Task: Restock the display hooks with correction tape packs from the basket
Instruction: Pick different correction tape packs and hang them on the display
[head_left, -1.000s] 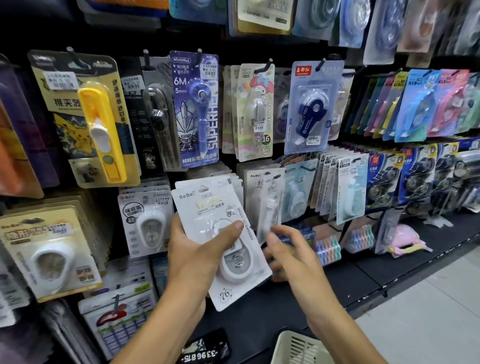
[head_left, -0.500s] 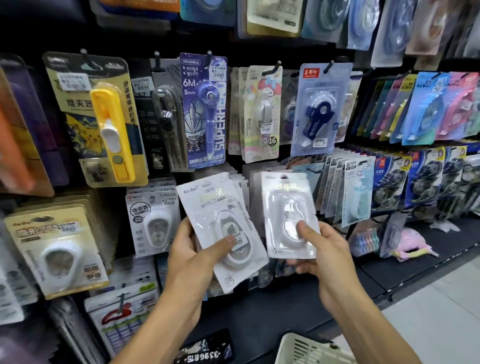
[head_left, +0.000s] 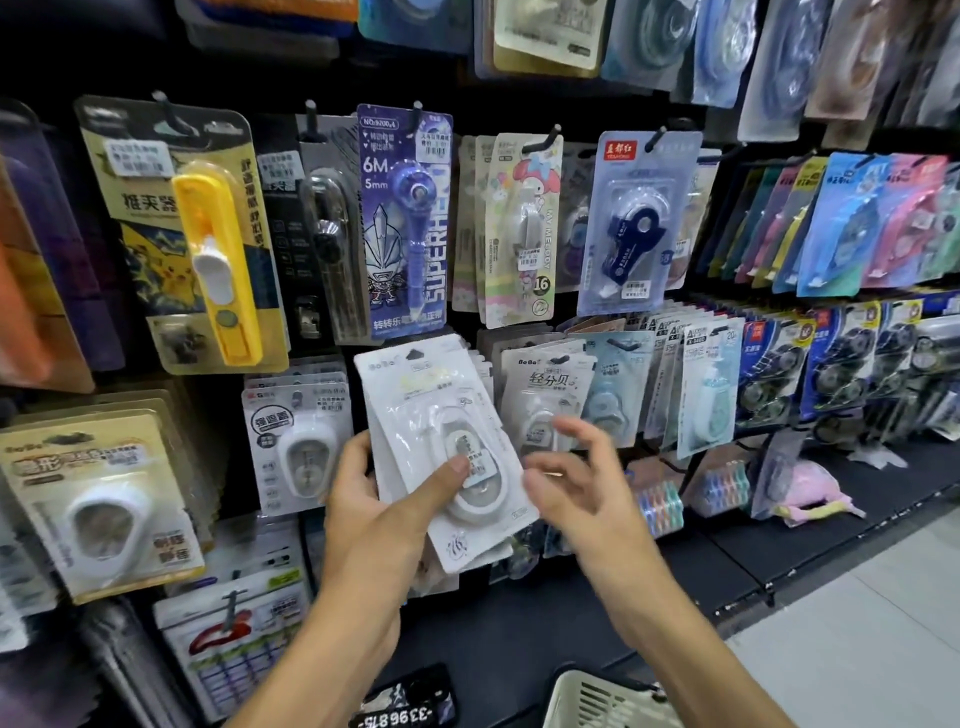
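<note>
- Two bare hands are working in front of a black display wall crowded with hanging stationery packs.
- The left hand (head_left: 374, 512) is gripping a white correction tape pack (head_left: 441, 447), thumb pressing across its clear blister and fingers curling behind the card; further white cards are showing behind it, so it seems to be the front of a small stack.
- The pack is tilting, its top leaning left, just in front of the lower row of hooks.
- The right hand (head_left: 576, 483) is hovering just right of the pack, fingers spread and loosely bent, holding nothing.
- Behind that hand a matching white pack (head_left: 545, 395) is hanging on its hook.
- The white basket (head_left: 602, 701) is sitting at the bottom edge, its rim just showing.
</note>
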